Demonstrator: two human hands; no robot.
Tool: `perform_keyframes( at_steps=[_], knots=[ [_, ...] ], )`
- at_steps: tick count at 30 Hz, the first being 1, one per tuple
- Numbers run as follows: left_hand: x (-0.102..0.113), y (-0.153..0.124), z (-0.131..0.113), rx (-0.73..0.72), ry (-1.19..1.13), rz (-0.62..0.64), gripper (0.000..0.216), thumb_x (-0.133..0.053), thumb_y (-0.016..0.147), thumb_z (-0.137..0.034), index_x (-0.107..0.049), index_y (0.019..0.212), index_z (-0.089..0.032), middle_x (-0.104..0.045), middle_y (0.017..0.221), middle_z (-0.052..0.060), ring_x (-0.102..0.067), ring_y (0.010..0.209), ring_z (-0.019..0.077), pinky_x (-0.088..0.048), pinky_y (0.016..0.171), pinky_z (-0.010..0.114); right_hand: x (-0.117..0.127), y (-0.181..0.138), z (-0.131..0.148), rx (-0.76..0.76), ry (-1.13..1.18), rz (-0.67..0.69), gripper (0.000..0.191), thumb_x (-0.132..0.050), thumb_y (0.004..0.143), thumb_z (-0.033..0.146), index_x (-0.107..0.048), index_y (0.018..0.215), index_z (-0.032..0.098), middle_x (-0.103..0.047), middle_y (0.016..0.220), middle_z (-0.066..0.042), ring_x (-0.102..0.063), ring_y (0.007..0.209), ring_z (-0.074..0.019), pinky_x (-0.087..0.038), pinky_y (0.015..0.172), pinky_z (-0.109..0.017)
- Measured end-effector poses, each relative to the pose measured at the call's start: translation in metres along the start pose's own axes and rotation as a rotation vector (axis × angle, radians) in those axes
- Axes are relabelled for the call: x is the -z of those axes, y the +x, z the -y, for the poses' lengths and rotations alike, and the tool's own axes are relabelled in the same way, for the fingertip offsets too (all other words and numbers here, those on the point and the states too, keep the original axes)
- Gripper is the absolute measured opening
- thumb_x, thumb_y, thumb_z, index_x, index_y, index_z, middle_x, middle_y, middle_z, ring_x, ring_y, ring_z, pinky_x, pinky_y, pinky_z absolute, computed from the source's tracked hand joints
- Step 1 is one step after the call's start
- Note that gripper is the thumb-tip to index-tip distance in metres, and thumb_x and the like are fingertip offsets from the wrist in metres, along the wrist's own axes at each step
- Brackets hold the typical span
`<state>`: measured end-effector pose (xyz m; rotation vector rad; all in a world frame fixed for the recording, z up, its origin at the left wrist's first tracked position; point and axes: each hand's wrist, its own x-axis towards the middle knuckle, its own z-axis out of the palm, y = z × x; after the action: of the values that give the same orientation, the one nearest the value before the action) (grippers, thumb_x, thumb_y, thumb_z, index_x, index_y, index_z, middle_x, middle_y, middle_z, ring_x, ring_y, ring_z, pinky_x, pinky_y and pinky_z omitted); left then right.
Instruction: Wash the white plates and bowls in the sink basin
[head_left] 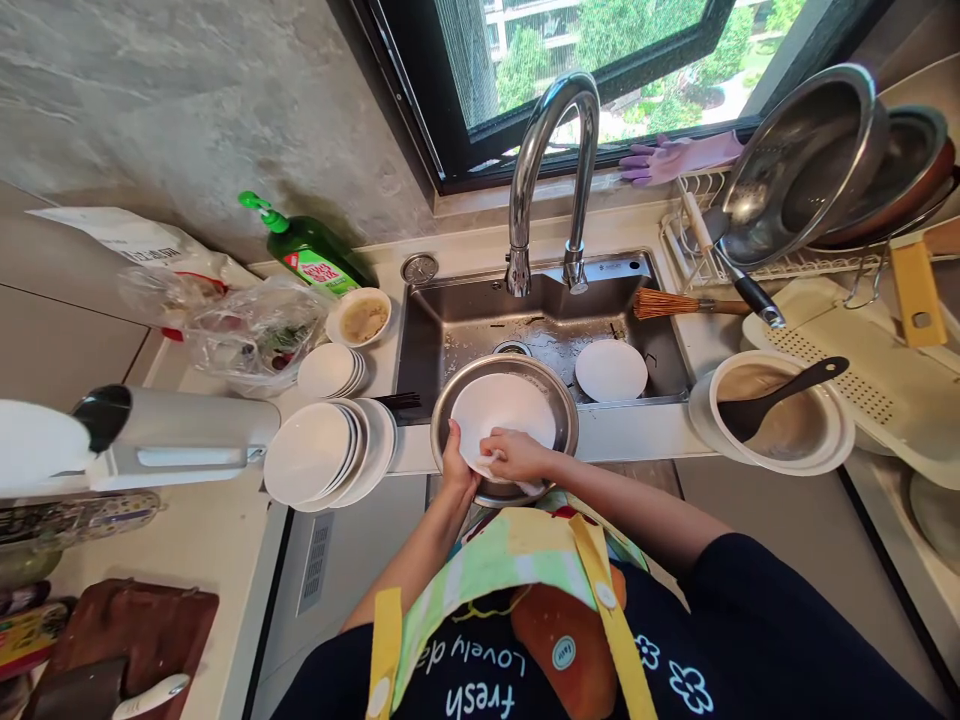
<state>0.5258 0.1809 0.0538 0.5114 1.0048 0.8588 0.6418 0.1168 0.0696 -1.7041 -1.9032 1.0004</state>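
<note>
Holding one white plate (510, 400) by its near left edge, the left hand (456, 460) has its fingers closed on the rim, and the right hand (517, 456) is bent over the same plate, fingers curled against its face; a scrap of white shows under them, and whether they grip it I cannot tell. That plate sits inside one metal bowl (568, 405), right at the front edge of one sink (472, 305). Over to the sink itself: one more white plate (611, 370) lying there, one tap (520, 190) arching above. On the table's left, three stacks of white dishes (307, 455), one soap bottle (319, 250) and one small bowl of cloudy liquid (365, 318). And out right, one brush (675, 304), one white pot (814, 440), one black spoon (780, 400) in it!
</note>
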Motion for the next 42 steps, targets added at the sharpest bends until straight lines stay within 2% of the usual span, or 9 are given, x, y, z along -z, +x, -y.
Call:
perform_keyframes(
  at_steps=[4,9,14,17,20,27,32,36,42],
  knots=[
    [0.001,-0.004,-0.01,-0.113,0.14,0.088,0.045,-0.06,0.076,-0.051,-0.062,0.108,-0.02,-0.065,0.112,0.009,-0.06,0.105,0.0227,-0.047,0.091,0.035,0.011,-0.017,-0.009,-0.182,-0.278,0.032,0.018,-0.049,0.081,0.024,-0.061,0.094,0.023,-0.054,0.103,-0.006,-0.057,0.086,-0.0189,-0.042,0.068,-0.027],
    [-0.003,-0.014,-0.03,-0.443,0.474,0.177,0.047,-0.066,0.074,-0.044,-0.059,0.117,-0.024,-0.054,0.127,0.006,-0.046,0.122,0.0229,-0.034,0.104,0.032,0.014,-0.006,-0.012,-0.41,-0.447,-0.092,0.03,-0.041,0.085,0.013,-0.055,0.111,0.018,-0.05,0.116,-0.016,-0.055,0.098,-0.0243,-0.047,0.07,-0.032],
    [-0.012,-0.022,-0.05,-0.466,0.561,0.2,0.043,-0.068,0.072,-0.037,-0.062,0.112,-0.022,-0.054,0.127,0.008,-0.042,0.125,0.0267,-0.031,0.105,0.036,0.029,0.002,-0.013,-0.495,-0.44,-0.176,0.027,-0.039,0.087,0.013,-0.06,0.104,0.01,-0.054,0.111,-0.021,-0.051,0.103,-0.0291,-0.043,0.082,-0.041],
    [-0.011,-0.024,-0.059,-0.469,0.58,0.21,0.046,-0.07,0.069,-0.038,-0.062,0.111,-0.022,-0.054,0.126,0.008,-0.041,0.124,0.0286,-0.03,0.105,0.038,0.049,0.008,-0.019,-0.451,-0.296,-0.296,0.027,-0.05,0.084,0.018,-0.058,0.108,0.009,-0.056,0.113,-0.019,-0.05,0.107,-0.0281,-0.042,0.087,-0.039],
    [-0.01,-0.029,-0.068,-0.462,0.583,0.223,0.048,-0.071,0.068,-0.038,-0.062,0.112,-0.02,-0.055,0.123,0.01,-0.043,0.121,0.0294,-0.031,0.103,0.038,0.069,0.019,-0.025,-0.315,-0.054,-0.42,0.043,-0.061,0.079,0.023,-0.051,0.119,0.013,-0.056,0.118,-0.013,-0.051,0.108,-0.0224,-0.04,0.092,-0.035],
    [-0.013,-0.043,-0.094,-0.604,0.809,0.485,0.067,-0.072,0.062,-0.053,-0.061,0.119,-0.02,-0.054,0.123,0.013,-0.042,0.117,0.0308,-0.026,0.106,0.041,0.08,0.031,-0.033,-0.139,0.771,-0.258,0.029,-0.061,0.075,0.031,-0.064,0.097,0.012,-0.068,0.091,-0.005,-0.062,0.08,-0.0152,-0.048,0.075,-0.028],
    [-0.016,-0.038,-0.111,-0.644,0.928,0.565,0.061,-0.061,0.073,-0.053,-0.057,0.124,-0.02,-0.053,0.129,0.012,-0.042,0.121,0.0289,-0.025,0.107,0.044,0.075,0.026,-0.037,-0.054,0.844,-0.497,0.032,-0.066,0.068,0.04,-0.069,0.087,0.015,-0.069,0.078,-0.002,-0.06,0.068,-0.0145,-0.046,0.062,-0.024],
    [-0.021,-0.032,-0.114,-0.629,0.919,0.441,0.05,-0.056,0.081,-0.043,-0.057,0.125,-0.018,-0.054,0.131,0.011,-0.047,0.121,0.0256,-0.031,0.105,0.039,0.072,0.021,-0.031,-0.064,0.885,-0.695,0.031,-0.067,0.068,0.041,-0.071,0.083,0.015,-0.069,0.077,-0.002,-0.06,0.067,-0.0142,-0.045,0.059,-0.022],
    [-0.033,-0.022,-0.089,-0.665,0.683,0.045,0.047,-0.063,0.075,-0.044,-0.065,0.11,-0.013,-0.068,0.108,0.011,-0.062,0.098,0.0236,-0.048,0.086,0.033,0.07,0.016,-0.011,-0.147,1.161,-0.931,0.033,-0.074,0.061,0.039,-0.068,0.08,0.012,-0.068,0.072,-0.003,-0.06,0.061,-0.013,-0.048,0.057,-0.024]
  ],
)
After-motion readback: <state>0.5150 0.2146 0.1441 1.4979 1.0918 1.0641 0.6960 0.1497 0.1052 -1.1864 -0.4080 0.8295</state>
